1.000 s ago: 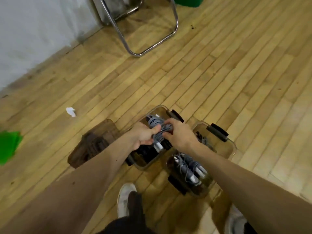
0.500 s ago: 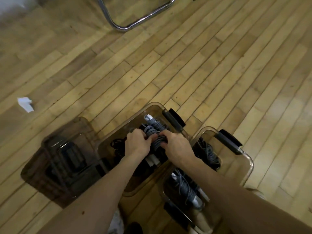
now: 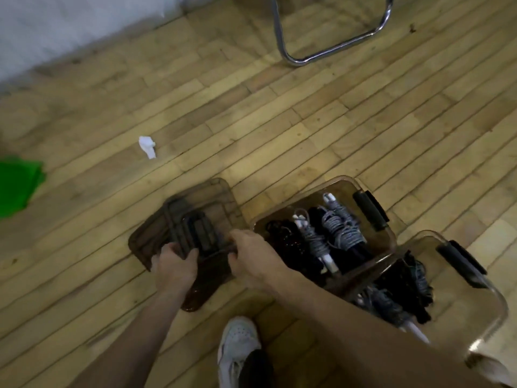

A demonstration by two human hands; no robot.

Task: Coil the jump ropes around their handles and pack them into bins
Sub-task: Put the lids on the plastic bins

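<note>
Two clear brown bins stand on the wood floor. The nearer-left bin holds several coiled jump ropes, grey-and-white and black. The right bin also holds coiled ropes, partly hidden by my right forearm. Left of the bins lies a stack of brown bin lids. My left hand grips the near edge of the lids, fingers curled over it. My right hand holds the lids' right edge, next to the left bin.
A chrome chair frame stands on the floor at the back. A white paper scrap lies on the floor to the left, a green object at the far left edge. A white wall runs along the upper left. My white shoe is below.
Both hands let go of the coiled grey rope, now lying in the left bin, and moved left onto the stack of lids. The camera view shifted left.
</note>
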